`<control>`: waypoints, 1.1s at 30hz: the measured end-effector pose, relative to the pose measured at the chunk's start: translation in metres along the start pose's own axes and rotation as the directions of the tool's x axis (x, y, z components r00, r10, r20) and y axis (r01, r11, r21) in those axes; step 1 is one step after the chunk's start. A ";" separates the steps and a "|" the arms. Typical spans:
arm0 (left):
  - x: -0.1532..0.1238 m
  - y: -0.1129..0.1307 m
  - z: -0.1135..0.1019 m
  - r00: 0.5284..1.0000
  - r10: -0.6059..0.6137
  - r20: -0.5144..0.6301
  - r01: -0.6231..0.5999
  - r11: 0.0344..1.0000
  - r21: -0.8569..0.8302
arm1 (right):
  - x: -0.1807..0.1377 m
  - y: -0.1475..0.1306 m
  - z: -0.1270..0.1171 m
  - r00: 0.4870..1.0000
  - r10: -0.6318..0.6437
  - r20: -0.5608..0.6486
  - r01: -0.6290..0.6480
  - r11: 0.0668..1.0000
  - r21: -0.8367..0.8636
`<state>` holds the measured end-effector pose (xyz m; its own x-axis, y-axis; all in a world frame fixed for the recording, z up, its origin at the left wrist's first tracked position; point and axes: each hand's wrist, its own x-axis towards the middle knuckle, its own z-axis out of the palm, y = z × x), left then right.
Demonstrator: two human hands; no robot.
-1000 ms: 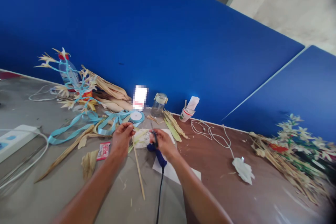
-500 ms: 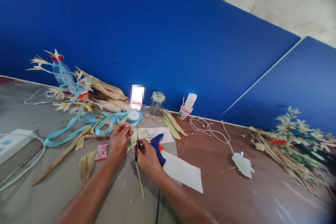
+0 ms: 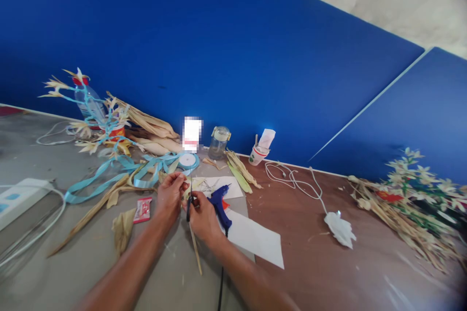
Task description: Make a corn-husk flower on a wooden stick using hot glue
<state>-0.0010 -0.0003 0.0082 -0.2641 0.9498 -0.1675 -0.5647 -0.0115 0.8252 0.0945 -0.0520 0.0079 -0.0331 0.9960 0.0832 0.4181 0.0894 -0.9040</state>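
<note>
My right hand (image 3: 204, 216) is closed around a pair of scissors (image 3: 188, 209) with dark handles, blades pointing up and away from me. Just left of the blades, my left hand (image 3: 170, 198) pinches with thumb and fingertips; what lies between them is too small to make out. A thin pale stick (image 3: 196, 250) lies below the scissors. Right beside my right hand rests a blue glue gun (image 3: 220, 206), its nozzle pointing away. White paper (image 3: 255, 238) lies under and to the right of it. Pale husk scraps and thin wires (image 3: 207, 184) are spread beyond my hands.
Blue ribbon (image 3: 87, 189), dried corn husks (image 3: 146, 124) and a ribbon-wrapped flower branch (image 3: 87, 107) occupy the left. A glass jar (image 3: 218, 143) and a paper cup (image 3: 257, 154) stand by the blue partition (image 3: 233, 58). A white cable (image 3: 292, 180) and husk flowers (image 3: 416, 180) lie right.
My hands have barely moved; the left one is slightly closer to the scissors. The whole view has shifted a little, so things sit slightly further right.
</note>
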 end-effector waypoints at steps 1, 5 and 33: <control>0.000 0.000 0.000 1.000 -0.002 0.004 0.002 1.000 -0.004 | 0.000 0.000 0.000 1.000 -0.007 -0.004 0.007 1.000 0.013; -0.001 0.000 0.001 1.000 -0.010 0.009 0.010 1.000 -0.024 | 0.001 0.001 -0.001 1.000 -0.027 -0.012 0.027 0.999 0.029; 0.006 -0.002 -0.003 0.997 0.056 -0.050 -0.055 0.998 0.031 | -0.004 -0.001 -0.004 0.999 0.037 0.028 -0.038 0.999 0.036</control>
<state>-0.0039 0.0049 0.0044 -0.3345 0.9307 -0.1479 -0.5250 -0.0537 0.8494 0.0978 -0.0556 0.0097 -0.0435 0.9983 0.0382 0.3862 0.0521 -0.9209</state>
